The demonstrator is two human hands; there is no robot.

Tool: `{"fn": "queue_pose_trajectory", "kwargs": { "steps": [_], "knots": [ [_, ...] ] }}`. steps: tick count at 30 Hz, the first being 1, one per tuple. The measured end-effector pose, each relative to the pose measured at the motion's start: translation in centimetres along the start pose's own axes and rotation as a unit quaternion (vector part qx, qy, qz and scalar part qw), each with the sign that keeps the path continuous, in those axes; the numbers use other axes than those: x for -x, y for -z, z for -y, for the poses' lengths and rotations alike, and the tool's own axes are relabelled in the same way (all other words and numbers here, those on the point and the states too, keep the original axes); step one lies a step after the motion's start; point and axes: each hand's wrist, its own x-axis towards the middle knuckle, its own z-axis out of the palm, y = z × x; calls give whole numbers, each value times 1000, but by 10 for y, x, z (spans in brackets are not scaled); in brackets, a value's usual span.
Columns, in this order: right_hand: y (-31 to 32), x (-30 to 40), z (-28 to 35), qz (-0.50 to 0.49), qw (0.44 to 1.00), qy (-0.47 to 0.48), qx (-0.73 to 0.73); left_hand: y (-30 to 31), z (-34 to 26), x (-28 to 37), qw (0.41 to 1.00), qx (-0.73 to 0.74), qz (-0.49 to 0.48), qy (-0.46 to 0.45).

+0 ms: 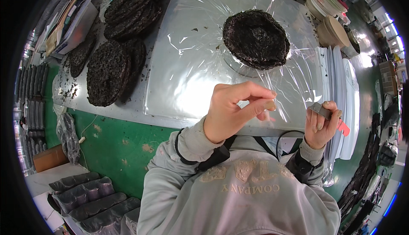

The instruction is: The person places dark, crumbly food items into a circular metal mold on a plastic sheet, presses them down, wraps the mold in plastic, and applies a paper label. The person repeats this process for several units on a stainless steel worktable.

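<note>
My left hand (239,110) pinches a gathered strand of clear plastic film (267,81) between thumb and fingertips, over the table's near edge. The strand runs up to a dark, crumbly, round pressed cake (255,40), with a slightly hollow middle. Film lies under and around the cake, creased outward across the work surface. To the right, my right hand (322,124) holds a small flat grey metal blade-like tool (320,111). A hooked red piece (344,128) sticks out beside those fingers; I cannot tell whether it belongs to the tool.
Several similar dark cakes (108,72) lean and lie stacked on the metal table's left. Behind them stands a folder holder (75,27). White sheets (343,107) hang along the right edge, near stacked round discs (327,3). Film-wrapped dark bundles (92,200) sit low at left.
</note>
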Motion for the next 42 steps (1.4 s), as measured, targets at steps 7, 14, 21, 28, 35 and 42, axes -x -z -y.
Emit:
{"fn": "queue_pose_trajectory", "kwargs": {
  "steps": [7, 14, 21, 28, 35, 42],
  "knots": [
    [-8, -4, 2, 15, 1000, 5, 9, -14, 4, -8, 991, -57, -64, -102],
    [-11, -5, -1, 24, 1000, 6, 7, -7, 10, -14, 928, -227, -55, -289],
    [-24, -8, 1, 35, 999, 13, -3, -14, 11, -18, 889, -281, -72, -355],
    [-44, -18, 3, 63, 996, 58, 18, -16, 15, -28, 866, -304, -52, -394],
    [-42, -22, 1, 98, 989, 96, 45, -14, 18, -30, 867, -303, -41, -394],
    [-43, -21, 1, 85, 990, 90, 70, -15, 20, -31, 874, -287, -35, -391]
  ]
}}
